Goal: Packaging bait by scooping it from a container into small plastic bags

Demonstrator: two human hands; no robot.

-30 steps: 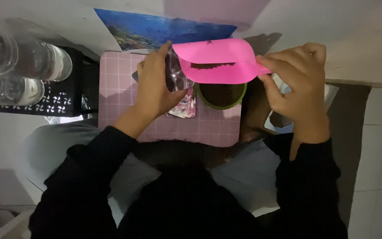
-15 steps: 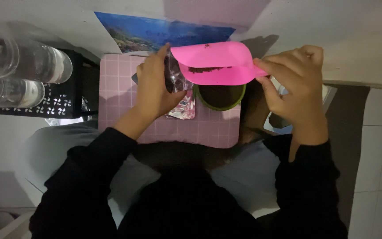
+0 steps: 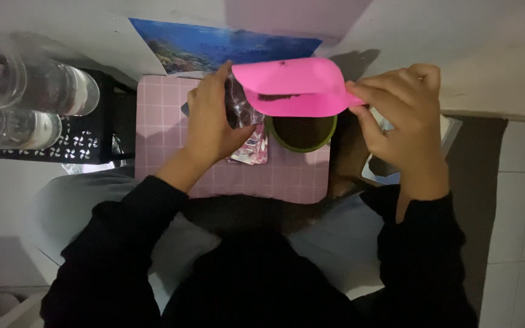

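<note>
Both black-sleeved arms reach far forward, bent at the elbows. The left hand (image 3: 214, 124) is curled, thumb raised, fingers gripping. The right hand (image 3: 399, 124) pinches with thumb and bent fingers, knuckles upward.

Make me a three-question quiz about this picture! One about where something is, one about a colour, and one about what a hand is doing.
1. Where is the green cup?
A. on the pink checked mat
B. on the black rack
C. on the white floor tiles

2. What colour is the bent sheet held over the cup?
A. blue
B. bright pink
C. yellow

3. What is the left hand doing?
A. lying flat on the mat
B. gripping a clear crinkly packet
C. holding a bottle

Answers:
1. A, the cup stands on the mat's right part, under the sheet.
2. B, the sheet is bright pink, and the right hand pinches its right end.
3. B, its fingers close around the shiny packet beside the sheet.
</note>
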